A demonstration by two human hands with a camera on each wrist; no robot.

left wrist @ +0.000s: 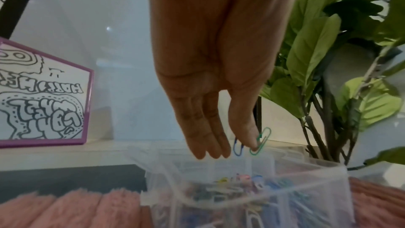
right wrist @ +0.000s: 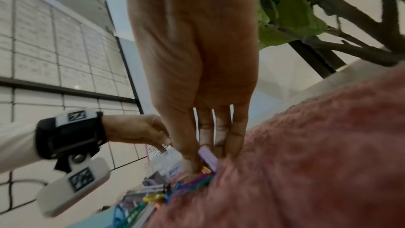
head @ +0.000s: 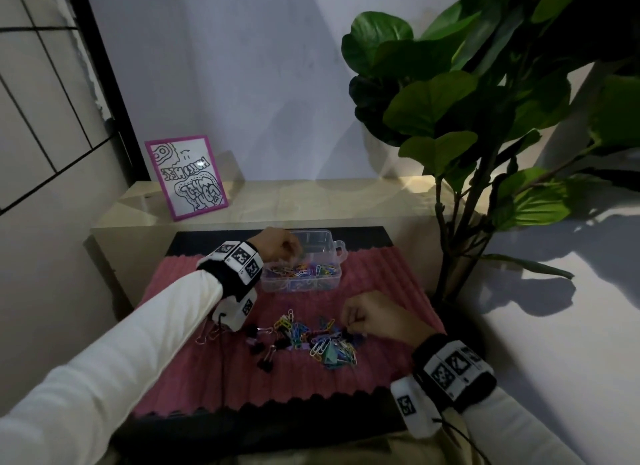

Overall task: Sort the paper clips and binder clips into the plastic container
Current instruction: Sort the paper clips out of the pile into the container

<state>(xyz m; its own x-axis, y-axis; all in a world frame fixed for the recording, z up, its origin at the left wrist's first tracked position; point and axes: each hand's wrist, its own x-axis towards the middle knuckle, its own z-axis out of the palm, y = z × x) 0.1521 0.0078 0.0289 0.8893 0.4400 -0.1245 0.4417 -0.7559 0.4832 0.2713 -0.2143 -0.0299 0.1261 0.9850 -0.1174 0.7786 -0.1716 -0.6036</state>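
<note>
Far beyond the left hand (head: 277, 244), a pink-framed drawing (head: 187, 177) leans against the wall on a pale shelf (head: 311, 201). The left hand hangs over the plastic container (head: 300, 284), fingers pointing down and lying together; the left wrist view shows a green paper clip (left wrist: 260, 140) at the tip of the thumb and a blue paper clip (left wrist: 237, 147) between thumb and fingers, so the hand looks to be pinching them lightly – though the grip itself is hard to make out. Right below the fingertips the container's near compartments hold a bed of coloured paper clips (head: 304, 269), while the compartments farther from the hand appear clear. Toward the person from that hand, and below its wrist, black binder clips (head: 266, 353) lie scattered on the pink ribbed mat (head: 194, 378), which covers the dark bench (head: 242, 433). Between the two hands sits the loose pile of paper clips (head: 318, 340), with a teal binder clip (head: 330, 355) among them. The right hand (head: 372, 317) rests at the pile's right edge with fingers curled down onto it; in the right wrist view its thumb and fingers close around a lilac binder clip (right wrist: 208, 158) against the mat. Past the right hand a large-leaved plant (head: 485, 118) rises beside the wall.
</note>
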